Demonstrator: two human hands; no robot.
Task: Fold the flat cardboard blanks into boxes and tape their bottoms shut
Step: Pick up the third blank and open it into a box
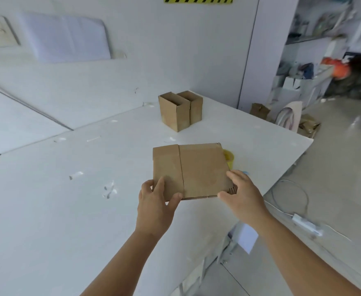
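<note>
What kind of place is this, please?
Probably a small packing workshop: a white worktable with two folded brown cardboard boxes, a flat brown cardboard blank held in both hands, and cluttered storage shelves behind.

A big white table holds two brown boxes, side by side and touching. A yellow tape roll sits nearer.
</note>
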